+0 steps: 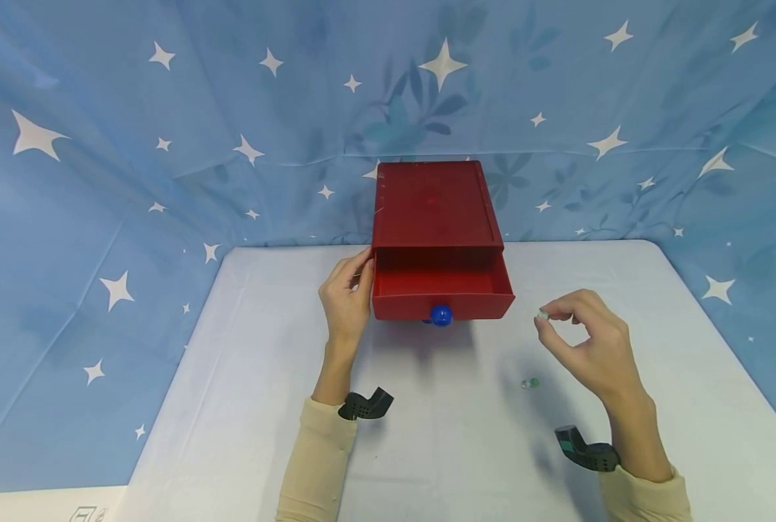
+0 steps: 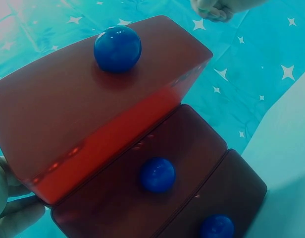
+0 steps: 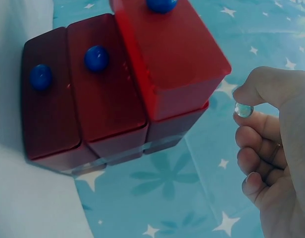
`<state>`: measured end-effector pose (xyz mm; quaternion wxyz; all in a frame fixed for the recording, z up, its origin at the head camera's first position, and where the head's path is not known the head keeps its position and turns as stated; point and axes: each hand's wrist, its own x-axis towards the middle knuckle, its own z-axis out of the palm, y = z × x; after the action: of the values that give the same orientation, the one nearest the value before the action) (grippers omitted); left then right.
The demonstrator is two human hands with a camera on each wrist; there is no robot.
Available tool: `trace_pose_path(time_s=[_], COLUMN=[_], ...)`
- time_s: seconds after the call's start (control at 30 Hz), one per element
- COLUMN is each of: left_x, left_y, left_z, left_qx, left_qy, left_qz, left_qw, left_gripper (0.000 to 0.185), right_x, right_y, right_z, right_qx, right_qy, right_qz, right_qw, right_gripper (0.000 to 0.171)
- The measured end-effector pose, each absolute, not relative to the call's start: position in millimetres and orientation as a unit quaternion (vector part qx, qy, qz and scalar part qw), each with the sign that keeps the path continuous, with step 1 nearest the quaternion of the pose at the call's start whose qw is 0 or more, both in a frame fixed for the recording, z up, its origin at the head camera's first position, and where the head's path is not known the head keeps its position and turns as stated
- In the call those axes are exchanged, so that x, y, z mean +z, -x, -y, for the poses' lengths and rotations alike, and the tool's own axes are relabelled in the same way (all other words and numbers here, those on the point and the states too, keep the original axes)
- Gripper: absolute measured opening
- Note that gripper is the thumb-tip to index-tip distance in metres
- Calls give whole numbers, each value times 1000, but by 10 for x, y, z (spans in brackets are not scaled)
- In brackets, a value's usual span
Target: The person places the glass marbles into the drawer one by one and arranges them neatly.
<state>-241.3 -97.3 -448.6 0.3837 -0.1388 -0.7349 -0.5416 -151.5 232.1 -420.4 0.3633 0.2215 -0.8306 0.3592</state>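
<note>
A red cabinet (image 1: 435, 203) of three stacked drawers stands on the table, its top drawer (image 1: 407, 307) pulled out with a blue round knob (image 1: 442, 315). The visible part of that drawer's inside shows bare red. Against the cabinet's left side rest the fingertips of my left hand (image 1: 347, 301), fingers fairly straight; in the left wrist view some fingers (image 2: 21, 218) show by the drawer's corner. Right of the drawer, my right hand (image 1: 590, 341) pinches a small clear glass bead (image 3: 243, 109) between thumb and index finger, the other fingers curled loosely.
On the white table (image 1: 264, 435), below the right hand, lie a small clear bead (image 1: 526, 384) and a green one (image 1: 534, 382). Two lower drawers with blue knobs (image 2: 158, 175) are closed. A blue star-patterned cloth (image 1: 283, 109) hangs behind the table.
</note>
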Motion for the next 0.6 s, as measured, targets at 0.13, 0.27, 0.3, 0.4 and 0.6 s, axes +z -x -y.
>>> trace_pose_path(time_s=[0.13,0.27,0.3,0.4,0.6], left_x=[-4486,-4493,-4495,-4494,-4486], left_y=[2407,2408,2409,2411,2420], left_z=[980,983,984,983,974], left_qx=[-540,-540,-541,-543,-546], left_qy=[137,136,136,136,141], left_qz=[736,736,735,735,732], left_qw=[385,385,385,384,383], left_gripper=[24,24,24,24,24], right_x=[-4131,-4053,-4032,-3973,-3881], right_y=[1543,1558,1560,1570,1612], right_z=[-2273,-2211,-2193,-2145,-2074], right_qx=[366,371,372,373,379], right_qy=[-237,-239,-238,-236,-252], right_qz=[819,818,819,821,812], right_qw=[371,369,367,362,366], right_gripper=[15,15,16,18,17])
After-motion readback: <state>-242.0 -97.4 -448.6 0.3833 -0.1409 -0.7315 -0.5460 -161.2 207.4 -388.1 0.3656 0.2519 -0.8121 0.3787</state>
